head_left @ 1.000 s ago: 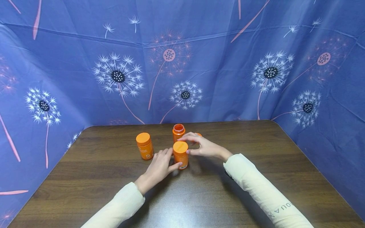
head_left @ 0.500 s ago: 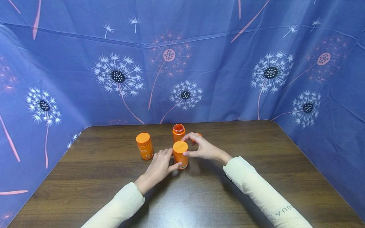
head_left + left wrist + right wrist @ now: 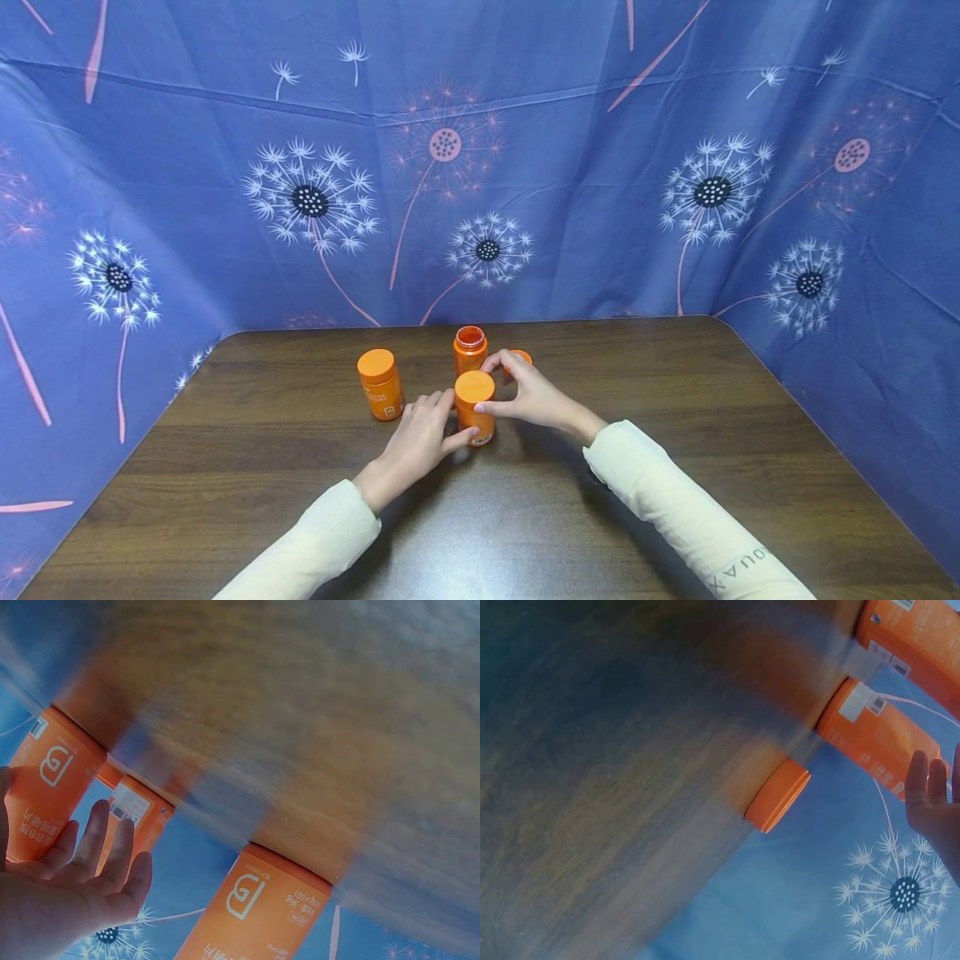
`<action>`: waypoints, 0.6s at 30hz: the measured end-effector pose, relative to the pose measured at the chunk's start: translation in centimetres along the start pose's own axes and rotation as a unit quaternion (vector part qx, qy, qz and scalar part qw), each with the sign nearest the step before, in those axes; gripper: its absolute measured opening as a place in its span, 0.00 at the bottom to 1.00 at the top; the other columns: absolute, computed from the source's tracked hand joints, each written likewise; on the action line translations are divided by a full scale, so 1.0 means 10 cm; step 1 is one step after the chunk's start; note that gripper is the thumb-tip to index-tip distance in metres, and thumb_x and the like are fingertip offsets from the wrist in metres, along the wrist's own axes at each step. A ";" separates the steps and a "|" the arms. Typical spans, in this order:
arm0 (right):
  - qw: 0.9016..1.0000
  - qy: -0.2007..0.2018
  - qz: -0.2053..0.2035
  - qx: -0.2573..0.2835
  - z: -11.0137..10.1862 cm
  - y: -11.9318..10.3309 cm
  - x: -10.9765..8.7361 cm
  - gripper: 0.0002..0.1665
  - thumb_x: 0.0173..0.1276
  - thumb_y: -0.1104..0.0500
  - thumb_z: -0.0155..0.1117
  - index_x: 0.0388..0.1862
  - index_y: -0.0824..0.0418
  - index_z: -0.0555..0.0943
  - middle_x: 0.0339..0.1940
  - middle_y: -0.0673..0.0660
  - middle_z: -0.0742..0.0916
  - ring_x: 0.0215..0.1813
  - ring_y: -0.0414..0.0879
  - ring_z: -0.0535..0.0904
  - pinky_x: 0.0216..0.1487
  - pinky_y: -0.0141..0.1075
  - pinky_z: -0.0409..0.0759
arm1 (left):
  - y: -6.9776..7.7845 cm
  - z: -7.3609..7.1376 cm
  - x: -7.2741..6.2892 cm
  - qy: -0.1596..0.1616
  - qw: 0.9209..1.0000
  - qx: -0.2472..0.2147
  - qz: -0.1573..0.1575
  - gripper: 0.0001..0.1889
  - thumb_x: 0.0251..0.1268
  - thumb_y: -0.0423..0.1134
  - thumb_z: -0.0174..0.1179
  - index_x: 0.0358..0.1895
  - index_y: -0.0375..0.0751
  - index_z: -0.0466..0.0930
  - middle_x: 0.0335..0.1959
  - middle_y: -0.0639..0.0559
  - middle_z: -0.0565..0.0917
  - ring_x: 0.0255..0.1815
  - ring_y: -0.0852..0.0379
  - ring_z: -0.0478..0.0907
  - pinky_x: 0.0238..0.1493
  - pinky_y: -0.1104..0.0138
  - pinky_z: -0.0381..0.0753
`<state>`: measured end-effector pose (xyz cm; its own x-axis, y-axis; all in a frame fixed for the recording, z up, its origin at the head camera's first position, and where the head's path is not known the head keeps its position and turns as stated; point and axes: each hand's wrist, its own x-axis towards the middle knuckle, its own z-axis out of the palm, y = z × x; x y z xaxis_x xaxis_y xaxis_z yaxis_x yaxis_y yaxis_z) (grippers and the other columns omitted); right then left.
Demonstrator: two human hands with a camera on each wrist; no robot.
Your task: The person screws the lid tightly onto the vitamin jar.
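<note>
A: Where's the jar (image 3: 467,415)?
B: Centre of the head view, upright on the table (image 3: 225,467), with its lid (image 3: 475,386) on.
A: And the grip?
B: The left hand (image 3: 417,442) clasps the body, thumb across the front, fingers along its left side. The right hand (image 3: 538,399) has thumb and index bent round the lid's edge, seemingly pinching it; how firmly, I can't tell.
A: How will it handle?
B: Like plastic, I'd say: light, stiff, hard to break. How full it is doesn't show. That smooth side could slip under dry fingers, and a push high up might tip it.
A: Best hold?
B: Low on the body to steady it; the lid by its rim, thumb opposite finger.
A: Neighbours?
B: A lidless jar (image 3: 471,357) just behind, a cap (image 3: 524,357) right of centre, a third jar (image 3: 382,390) left of centre.
</note>
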<state>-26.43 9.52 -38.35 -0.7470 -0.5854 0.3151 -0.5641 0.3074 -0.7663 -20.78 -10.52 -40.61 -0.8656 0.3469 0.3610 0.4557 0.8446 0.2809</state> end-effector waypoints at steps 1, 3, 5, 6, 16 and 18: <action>1.000 0.001 0.001 -0.001 0.00 0.00 0.00 0.27 0.50 0.53 0.73 0.45 0.54 0.69 0.44 0.48 0.76 0.52 0.47 0.70 0.53 0.49 0.66 | 0.00 0.00 0.00 0.000 1.000 0.000 0.000 0.23 0.53 0.57 0.61 0.43 0.44 0.70 0.32 0.50 0.79 0.35 0.52 0.75 0.39 0.55 0.72; 1.000 0.001 0.002 -0.005 0.00 0.00 0.00 0.27 0.50 0.53 0.73 0.46 0.55 0.69 0.45 0.49 0.77 0.52 0.47 0.70 0.52 0.47 0.66 | 0.00 0.00 0.00 0.000 1.000 0.000 0.000 0.23 0.53 0.57 0.61 0.43 0.44 0.70 0.32 0.50 0.79 0.35 0.52 0.75 0.39 0.55 0.72; 1.000 -0.001 0.000 -0.009 -0.01 0.00 0.00 0.28 0.50 0.53 0.73 0.47 0.55 0.69 0.45 0.49 0.76 0.52 0.47 0.70 0.53 0.48 0.67 | 0.00 0.00 0.00 0.000 1.000 0.001 0.000 0.23 0.53 0.57 0.61 0.43 0.44 0.70 0.32 0.50 0.78 0.35 0.52 0.75 0.39 0.55 0.72; 1.000 -0.003 0.000 -0.009 -0.01 0.00 0.00 0.29 0.50 0.52 0.73 0.47 0.56 0.69 0.46 0.49 0.76 0.53 0.49 0.70 0.53 0.48 0.66 | 0.00 0.00 0.00 0.001 1.000 0.001 0.000 0.23 0.53 0.57 0.61 0.42 0.44 0.70 0.32 0.50 0.78 0.35 0.52 0.75 0.39 0.55 0.72; 0.999 -0.045 -0.012 -0.019 -0.15 -0.02 0.02 0.34 0.51 0.56 0.72 0.57 0.56 0.71 0.55 0.50 0.75 0.52 0.48 0.65 0.53 0.50 0.68 | 0.00 0.01 -0.01 -0.001 1.000 -0.001 -0.001 0.23 0.53 0.57 0.60 0.44 0.44 0.70 0.34 0.49 0.79 0.37 0.50 0.76 0.41 0.53 0.73; 0.998 -0.062 -0.018 -0.014 -0.18 -0.04 0.02 0.33 0.53 0.59 0.70 0.59 0.58 0.70 0.58 0.53 0.75 0.53 0.48 0.64 0.53 0.51 0.69 | 0.00 0.01 -0.01 -0.002 1.000 -0.002 -0.003 0.24 0.54 0.57 0.60 0.45 0.44 0.70 0.34 0.49 0.79 0.38 0.50 0.76 0.41 0.53 0.73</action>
<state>-26.96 10.58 -36.97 -0.6780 -0.6841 0.2688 -0.6004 0.3045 -0.7394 -20.71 -10.51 -40.71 -0.8687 0.3439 0.3565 0.4520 0.8448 0.2865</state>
